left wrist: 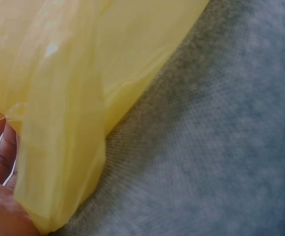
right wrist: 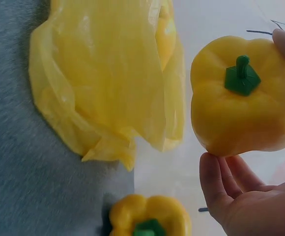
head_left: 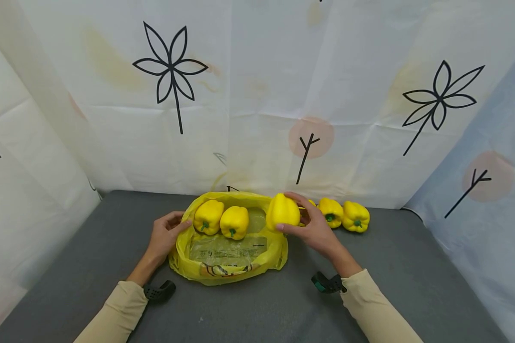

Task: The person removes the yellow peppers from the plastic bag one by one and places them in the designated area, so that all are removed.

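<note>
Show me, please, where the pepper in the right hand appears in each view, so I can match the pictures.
Head: the held pepper is just right of centre, below mid-height, overlapping the right edge of the yellow bag.
Left wrist: the held pepper is not in it.
Right wrist: the held pepper is at the right, its green stem facing the camera.
Shared landmark: the yellow bag, visible in all three views.

We see even, soft brightness across the head view. In the left wrist view, we find the surface [left wrist: 221, 137] blurred and bluish, darkened by shadow beside the yellow bag [left wrist: 64, 128], which carries a small white glare spot.
</note>
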Demonstrator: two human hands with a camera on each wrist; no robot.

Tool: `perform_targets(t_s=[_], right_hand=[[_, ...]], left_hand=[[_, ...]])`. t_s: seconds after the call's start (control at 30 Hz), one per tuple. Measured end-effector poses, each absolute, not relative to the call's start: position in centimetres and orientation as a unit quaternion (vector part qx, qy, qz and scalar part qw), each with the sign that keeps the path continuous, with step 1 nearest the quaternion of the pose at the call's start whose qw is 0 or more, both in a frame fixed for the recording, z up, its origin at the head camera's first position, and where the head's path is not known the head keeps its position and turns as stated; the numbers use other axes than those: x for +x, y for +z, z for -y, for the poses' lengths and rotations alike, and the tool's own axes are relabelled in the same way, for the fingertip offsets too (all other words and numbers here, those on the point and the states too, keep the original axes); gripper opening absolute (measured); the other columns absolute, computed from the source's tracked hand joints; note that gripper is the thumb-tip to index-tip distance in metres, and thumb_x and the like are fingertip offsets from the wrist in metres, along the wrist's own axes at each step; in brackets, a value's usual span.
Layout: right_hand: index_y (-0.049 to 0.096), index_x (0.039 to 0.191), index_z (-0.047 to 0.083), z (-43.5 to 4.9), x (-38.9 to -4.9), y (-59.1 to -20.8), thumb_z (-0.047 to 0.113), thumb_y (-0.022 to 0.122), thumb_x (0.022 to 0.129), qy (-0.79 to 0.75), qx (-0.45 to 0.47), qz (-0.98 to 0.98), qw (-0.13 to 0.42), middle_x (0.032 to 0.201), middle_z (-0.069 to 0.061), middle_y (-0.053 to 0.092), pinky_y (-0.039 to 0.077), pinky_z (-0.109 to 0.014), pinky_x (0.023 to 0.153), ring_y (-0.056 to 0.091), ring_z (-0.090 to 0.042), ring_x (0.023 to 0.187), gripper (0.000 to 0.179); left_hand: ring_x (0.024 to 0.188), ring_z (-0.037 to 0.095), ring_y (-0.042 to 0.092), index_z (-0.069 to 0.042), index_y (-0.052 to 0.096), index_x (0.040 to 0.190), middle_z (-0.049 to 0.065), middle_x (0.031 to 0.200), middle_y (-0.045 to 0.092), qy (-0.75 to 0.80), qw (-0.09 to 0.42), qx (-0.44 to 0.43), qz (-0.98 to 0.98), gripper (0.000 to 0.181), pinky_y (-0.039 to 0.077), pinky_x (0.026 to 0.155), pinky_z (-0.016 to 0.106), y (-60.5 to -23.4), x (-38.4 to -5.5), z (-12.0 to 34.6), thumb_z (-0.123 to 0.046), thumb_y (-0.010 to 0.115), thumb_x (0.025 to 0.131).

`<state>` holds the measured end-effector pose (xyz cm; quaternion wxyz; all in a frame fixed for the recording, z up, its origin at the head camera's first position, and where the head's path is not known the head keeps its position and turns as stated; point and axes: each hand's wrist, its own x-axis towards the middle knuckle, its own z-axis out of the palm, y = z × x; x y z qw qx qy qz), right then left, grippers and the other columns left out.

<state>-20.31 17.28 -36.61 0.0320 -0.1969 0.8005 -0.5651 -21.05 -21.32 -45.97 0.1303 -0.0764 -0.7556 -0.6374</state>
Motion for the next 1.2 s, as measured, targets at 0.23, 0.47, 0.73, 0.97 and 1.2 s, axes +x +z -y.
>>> perform_targets(t_s=[0.23, 0.47, 0.73, 0.97, 1.2], right_hand=[[0.042, 0.154, 0.021, -19.0, -19.1, -37.1, 0.019, 0.080, 0.090, -0.553, -0.182, -0.813, 0.016, 0.146, -0.014, 0.045, 0.049, -0.049, 0.094, 0.056, -0.033, 0.118, 0.075], [0.043, 0.153, 0.015, -20.3, -18.0, -37.8, 0.017, 0.080, 0.089, -0.543, -0.162, -0.824, 0.009, 0.151, -0.016, 0.041, 0.048, -0.052, 0.096, 0.055, -0.036, 0.120, 0.074], [0.042, 0.154, 0.014, -21.5, -17.3, -38.6, 0.017, 0.079, 0.090, -0.539, -0.143, -0.830, 0.009, 0.151, -0.018, 0.040, 0.049, -0.050, 0.096, 0.055, -0.036, 0.119, 0.074], [0.041, 0.154, 0.015, -22.2, -17.1, -39.2, 0.018, 0.078, 0.092, -0.544, -0.133, -0.828, 0.028, 0.151, -0.017, 0.040, 0.051, -0.044, 0.091, 0.056, -0.034, 0.118, 0.073], [0.042, 0.154, 0.015, -22.5, -17.2, -39.8, 0.020, 0.077, 0.092, -0.543, -0.123, -0.830, 0.049, 0.151, -0.019, 0.038, 0.052, -0.039, 0.087, 0.058, -0.034, 0.112, 0.071]], left_hand=[[0.086, 0.008, 0.064, 0.010, 0.066, 0.121, 0.008, 0.104, 0.067, -0.632, 0.131, -0.082, 0.760, 0.031, 0.055, 0.073, 0.020, -46.1, -21.2, 21.4, -0.012, 0.069, 0.099], [0.086, 0.009, 0.064, 0.011, 0.066, 0.120, 0.007, 0.103, 0.068, -0.638, 0.132, -0.077, 0.755, 0.030, 0.055, 0.073, 0.021, -45.9, -21.2, 21.3, -0.009, 0.068, 0.098], [0.086, 0.008, 0.064, 0.012, 0.065, 0.120, 0.004, 0.102, 0.068, -0.636, 0.132, -0.078, 0.756, 0.030, 0.055, 0.072, 0.021, -46.0, -21.1, 21.3, -0.009, 0.068, 0.098], [0.084, 0.009, 0.064, 0.011, 0.066, 0.119, 0.001, 0.099, 0.068, -0.639, 0.134, -0.076, 0.754, 0.029, 0.055, 0.071, 0.021, -45.9, -21.1, 21.4, -0.009, 0.068, 0.098], [0.085, 0.009, 0.063, 0.010, 0.066, 0.121, 0.008, 0.103, 0.067, -0.639, 0.130, -0.074, 0.755, 0.030, 0.055, 0.071, 0.021, -45.8, -21.0, 21.3, -0.009, 0.068, 0.098]])
